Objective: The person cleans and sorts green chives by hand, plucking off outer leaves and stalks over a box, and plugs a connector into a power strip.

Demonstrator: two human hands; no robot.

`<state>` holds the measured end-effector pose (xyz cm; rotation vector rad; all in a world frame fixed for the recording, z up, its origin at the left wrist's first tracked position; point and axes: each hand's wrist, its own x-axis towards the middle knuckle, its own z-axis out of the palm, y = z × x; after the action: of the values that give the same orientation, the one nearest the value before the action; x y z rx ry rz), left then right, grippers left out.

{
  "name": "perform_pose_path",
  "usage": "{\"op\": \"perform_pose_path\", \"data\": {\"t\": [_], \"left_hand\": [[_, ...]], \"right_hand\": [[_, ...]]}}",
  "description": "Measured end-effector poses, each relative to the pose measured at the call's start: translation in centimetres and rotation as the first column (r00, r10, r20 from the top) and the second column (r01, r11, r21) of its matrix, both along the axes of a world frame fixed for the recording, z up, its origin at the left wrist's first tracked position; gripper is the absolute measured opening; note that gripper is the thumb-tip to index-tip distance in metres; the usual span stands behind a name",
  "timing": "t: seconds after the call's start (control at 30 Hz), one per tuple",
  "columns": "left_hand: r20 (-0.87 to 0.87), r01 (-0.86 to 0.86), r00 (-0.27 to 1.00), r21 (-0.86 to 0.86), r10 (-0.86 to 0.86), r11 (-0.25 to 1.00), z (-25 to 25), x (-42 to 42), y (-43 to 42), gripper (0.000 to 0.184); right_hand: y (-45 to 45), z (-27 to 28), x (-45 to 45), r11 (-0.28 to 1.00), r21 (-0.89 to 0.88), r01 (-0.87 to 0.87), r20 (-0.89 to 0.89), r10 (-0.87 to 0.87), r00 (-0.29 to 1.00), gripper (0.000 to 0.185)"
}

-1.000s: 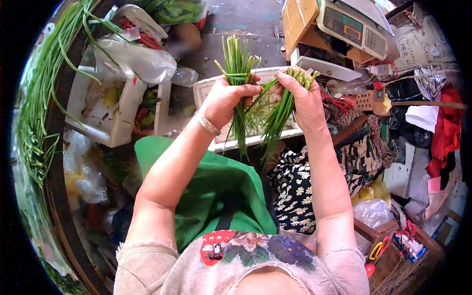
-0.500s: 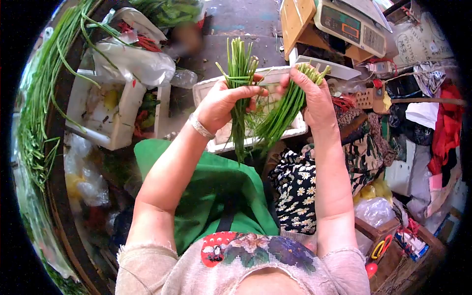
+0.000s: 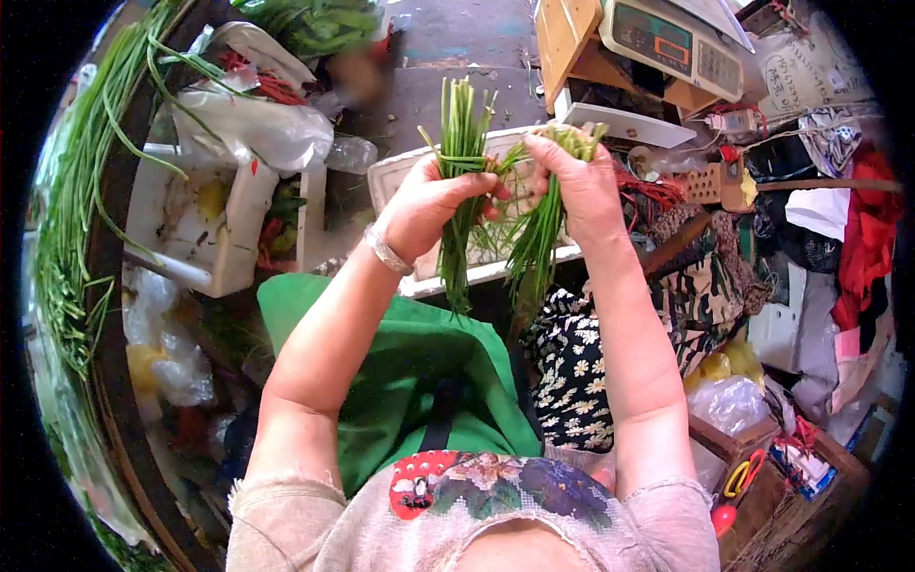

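My left hand (image 3: 434,202) is closed round an upright bunch of thin green vegetable stems (image 3: 459,119), whose cut ends stick up above my thumb and whose tips hang below. A stem lies across this bunch near my thumb. My right hand (image 3: 583,186) grips a second bunch of green stems (image 3: 536,250), pale cut ends at the top and the lower part hanging down. The two bunches are side by side over a white foam box (image 3: 389,176), with a few stems stretching between the hands. Fingers behind the bunches are partly hidden.
A digital scale (image 3: 672,48) stands on a wooden support at the upper right. Long green stalks (image 3: 71,238) lie along the left edge. Another foam box (image 3: 157,205), plastic bags and red ties are on the left. Scissors (image 3: 743,477) rest in a wooden box at the lower right.
My right hand has moved left, closer to my left hand, and its bunch now hangs more steeply. My left hand stays nearly in place, still holding its bunch.
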<state>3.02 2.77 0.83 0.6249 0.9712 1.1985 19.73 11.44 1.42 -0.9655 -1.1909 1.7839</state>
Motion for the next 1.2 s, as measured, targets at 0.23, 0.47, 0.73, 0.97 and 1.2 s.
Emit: {"op": "perform_pose_path", "data": {"t": [0.23, 0.47, 0.73, 0.97, 1.2], "left_hand": [[-0.126, -0.09, 0.988, -0.018, 0.087, 0.996, -0.4, -0.6, 0.1, 0.013], [-0.08, -0.191, 0.979, -0.051, 0.186, 0.98, -0.5, -1.1, 0.2, 0.014], [-0.126, -0.279, 0.954, -0.045, 0.272, 0.959, -0.5, -2.1, 0.1, 0.015], [-0.072, -0.32, 0.947, -0.155, 0.312, 0.935, -0.2, -2.2, 0.2, 0.017], [0.112, -0.198, 0.968, -0.208, 0.225, 0.958, 0.0, -1.8, 0.4, 0.02]], "right_hand": [[1.1, -0.4, 0.8, 0.996, 0.04, 0.084, -0.053, -0.082, 0.995, 0.01], [0.8, 0.9, 0.8, 0.989, -0.04, 0.141, -0.038, -0.142, 0.989, 0.012], [2.4, 0.5, 2.3, 0.952, 0.026, 0.306, -0.126, -0.3, 0.946, 0.012], [2.6, -0.1, 2.3, 0.942, 0.187, 0.278, 0.003, -0.284, 0.959, 0.016], [-0.1, -0.5, 0.0, 0.986, 0.128, -0.105, 0.132, 0.088, 0.987, 0.016]]}}
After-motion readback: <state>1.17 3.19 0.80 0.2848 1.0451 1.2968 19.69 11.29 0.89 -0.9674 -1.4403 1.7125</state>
